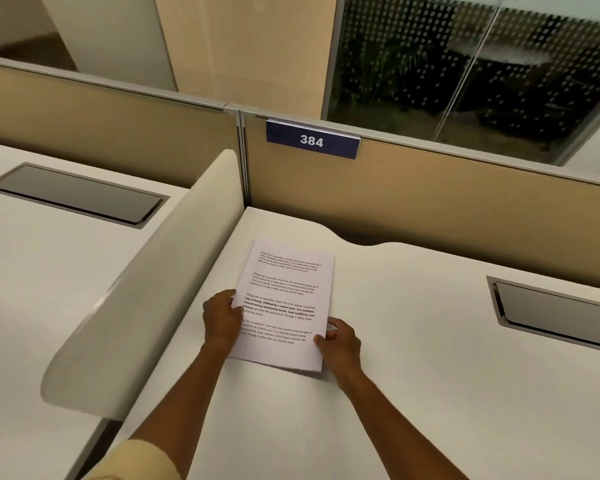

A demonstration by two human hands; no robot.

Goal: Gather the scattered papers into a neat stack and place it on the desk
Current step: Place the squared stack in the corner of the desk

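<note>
Head view, left to right: neighbouring desk [42,271] with a closed grey cable hatch [77,194]; curved cream divider [146,289]; then the white desk [413,341]. Left hand [222,318] grips the left edge of the paper stack [288,296], fingers curled round it. The stack, edges squared and printed side up, lies on the desk near its back left corner. Right hand [338,344] pinches the stack's lower right corner. Blue "384" plate [312,140] hangs on the partition behind. Second cable hatch [555,311] far right, lid shut, contents not visible.
</note>
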